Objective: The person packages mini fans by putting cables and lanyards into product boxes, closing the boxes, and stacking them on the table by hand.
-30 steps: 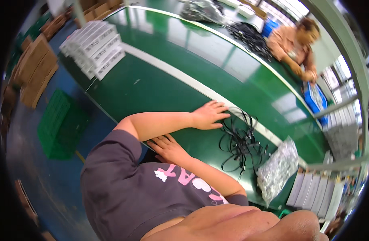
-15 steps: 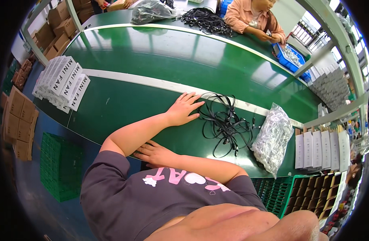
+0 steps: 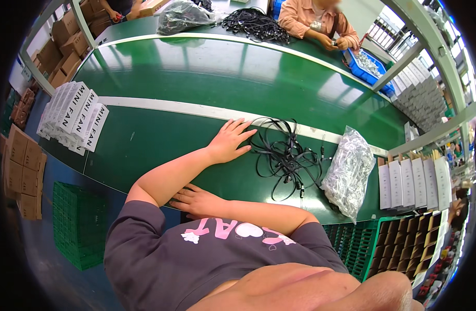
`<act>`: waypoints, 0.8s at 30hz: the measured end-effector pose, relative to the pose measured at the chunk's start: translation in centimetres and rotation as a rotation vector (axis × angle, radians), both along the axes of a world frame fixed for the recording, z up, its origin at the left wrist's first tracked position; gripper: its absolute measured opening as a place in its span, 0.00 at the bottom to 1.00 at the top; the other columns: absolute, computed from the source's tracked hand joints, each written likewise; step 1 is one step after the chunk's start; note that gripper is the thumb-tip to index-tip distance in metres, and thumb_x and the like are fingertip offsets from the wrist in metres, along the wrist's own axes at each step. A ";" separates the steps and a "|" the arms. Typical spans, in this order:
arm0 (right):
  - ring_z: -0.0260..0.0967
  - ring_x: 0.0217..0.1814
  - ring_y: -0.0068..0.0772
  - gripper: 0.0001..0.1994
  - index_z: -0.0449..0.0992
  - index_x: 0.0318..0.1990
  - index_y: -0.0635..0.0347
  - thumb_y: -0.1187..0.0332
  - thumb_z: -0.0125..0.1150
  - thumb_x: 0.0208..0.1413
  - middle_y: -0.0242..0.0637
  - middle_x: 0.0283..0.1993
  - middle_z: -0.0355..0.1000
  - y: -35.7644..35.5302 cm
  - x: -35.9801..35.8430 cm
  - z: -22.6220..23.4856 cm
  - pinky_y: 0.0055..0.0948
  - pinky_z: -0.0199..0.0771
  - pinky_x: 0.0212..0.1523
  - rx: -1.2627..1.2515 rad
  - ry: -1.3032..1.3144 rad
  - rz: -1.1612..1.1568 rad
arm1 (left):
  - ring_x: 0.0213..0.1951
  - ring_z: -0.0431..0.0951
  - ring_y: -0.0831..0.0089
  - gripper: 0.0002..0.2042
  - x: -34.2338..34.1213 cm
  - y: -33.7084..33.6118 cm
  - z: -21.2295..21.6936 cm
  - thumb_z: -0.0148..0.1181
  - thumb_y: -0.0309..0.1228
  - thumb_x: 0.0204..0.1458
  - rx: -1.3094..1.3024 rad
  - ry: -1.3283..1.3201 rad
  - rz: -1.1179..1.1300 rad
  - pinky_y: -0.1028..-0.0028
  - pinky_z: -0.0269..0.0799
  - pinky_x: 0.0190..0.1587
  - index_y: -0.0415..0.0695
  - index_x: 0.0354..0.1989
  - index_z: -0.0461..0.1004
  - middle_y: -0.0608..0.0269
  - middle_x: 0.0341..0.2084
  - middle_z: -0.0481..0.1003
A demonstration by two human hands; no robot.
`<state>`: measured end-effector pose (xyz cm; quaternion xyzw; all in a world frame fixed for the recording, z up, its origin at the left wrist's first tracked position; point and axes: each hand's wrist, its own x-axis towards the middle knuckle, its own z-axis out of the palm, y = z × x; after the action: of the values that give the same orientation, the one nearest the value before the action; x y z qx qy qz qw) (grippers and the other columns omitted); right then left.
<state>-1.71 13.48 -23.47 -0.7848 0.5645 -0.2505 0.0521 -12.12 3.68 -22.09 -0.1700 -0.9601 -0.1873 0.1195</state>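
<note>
My left hand (image 3: 229,142) lies flat on the green table (image 3: 160,124), fingers spread and holding nothing. Its fingertips reach the left side of a loose tangle of thin black cords (image 3: 287,160). Closer to my body, my right hand (image 3: 200,201) rests at the table's near edge, below my left forearm. The right fingers are stretched out, with nothing visible in them. To the right of the cords lies a clear plastic bag (image 3: 349,173) filled with small whitish pieces.
Stacked white boxes (image 3: 74,116) stand at the left end. Upright white boxes (image 3: 414,181) line the right end, above a green crate with cardboard dividers (image 3: 398,246). Another green crate (image 3: 78,225) sits on the floor. Across the table, a person (image 3: 318,26) handles something small by a blue tray (image 3: 370,67).
The whole view has shifted slightly. Both my hands stay in place on the table. The person across has lowered their head a little and moved their hands.
</note>
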 end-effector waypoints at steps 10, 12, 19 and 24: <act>0.45 0.73 0.42 0.37 0.61 0.63 0.57 0.60 0.68 0.42 0.42 0.68 0.54 0.0 0.0 0.4 0.47 0.39 0.72 0.034 0.016 0.004 | 0.68 0.50 0.55 0.25 0.1 0.0 -0.1 0.54 0.43 0.56 -0.004 -0.002 0.004 0.54 0.42 0.69 0.49 0.61 0.64 0.53 0.65 0.57; 0.45 0.73 0.42 0.37 0.61 0.62 0.57 0.60 0.68 0.42 0.42 0.68 0.54 0.0 0.1 0.4 0.46 0.39 0.72 0.035 0.010 -0.001 | 0.68 0.50 0.55 0.25 0.0 0.0 -0.2 0.54 0.43 0.56 -0.005 -0.002 0.000 0.54 0.42 0.69 0.49 0.61 0.64 0.53 0.65 0.57; 0.46 0.73 0.42 0.36 0.62 0.62 0.56 0.60 0.67 0.42 0.42 0.68 0.54 0.0 0.1 -0.1 0.47 0.39 0.72 0.028 0.013 -0.005 | 0.68 0.50 0.56 0.25 -0.1 -0.1 -0.3 0.54 0.43 0.56 -0.015 -0.006 0.002 0.54 0.42 0.69 0.49 0.62 0.64 0.54 0.65 0.57; 0.46 0.73 0.42 0.36 0.62 0.62 0.56 0.60 0.67 0.42 0.42 0.68 0.55 0.0 0.0 0.0 0.47 0.39 0.72 0.022 0.002 -0.002 | 0.68 0.51 0.56 0.25 -0.1 0.0 -0.3 0.55 0.41 0.55 -0.011 -0.013 0.004 0.54 0.42 0.69 0.51 0.62 0.63 0.54 0.64 0.57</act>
<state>-1.73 13.48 -23.44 -0.7839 0.5680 -0.2436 0.0599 -12.23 3.72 -22.40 -0.1674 -0.9622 -0.1828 0.1127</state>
